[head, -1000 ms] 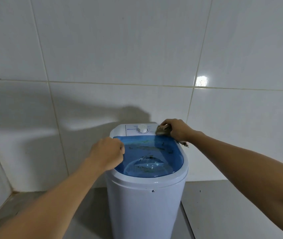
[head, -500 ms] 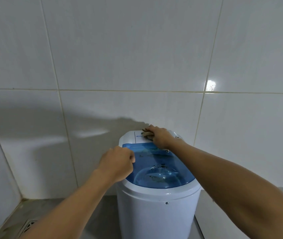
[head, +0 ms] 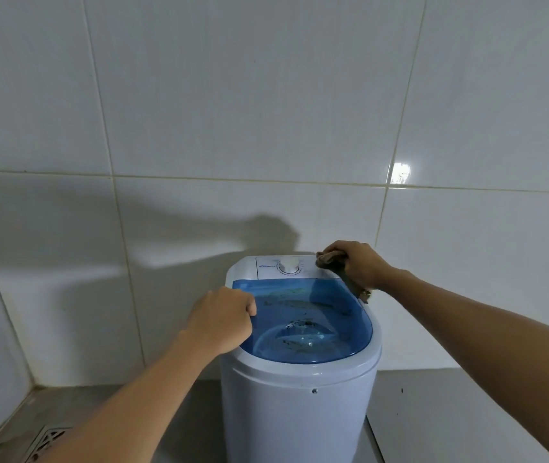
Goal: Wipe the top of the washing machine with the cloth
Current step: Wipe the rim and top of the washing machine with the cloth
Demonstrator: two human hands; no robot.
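Floor drain [head: 45, 441]: metal grate, bottom left corner, set in the grey floor [head: 106, 406]; partly cut by the frame edge.

Washing machine [head: 300, 406]: small white top-loading tub, upright on the floor, centre of view, standing close to the tiled wall. One small screw head shows on its near face below the rim.

Lid [head: 313, 325]: translucent blue, closed, covering the near and middle part of the machine's top. Dark specks and smears lie on it; the drum shows faintly through.

Left hand [head: 223, 324]: curled into a loose fist, fingers folded in, resting against the left edge of the lid and the white rim there. It holds nothing that can be seen. The bare forearm runs in from the lower left.

Right hand [head: 360, 264]: closed down over the cloth, fingers bent around it, pressing it onto the far right corner of the machine's top. The bare forearm runs in from the right edge.

Cloth [head: 330, 260]: dark, brownish, bunched under the right hand on the white control panel, just right of the dial. One end shows beyond the fingertips; another end hangs past the heel of the hand at the lid's right edge.

Control panel [head: 266, 267]: white strip at the far end of the top, with small blue lettering too small to read.

Dial [head: 289, 265]: white, round, centred on the panel.

Wall [head: 266, 111]: large glossy white tiles, with a bright reflection at upper right and arm shadows at left.
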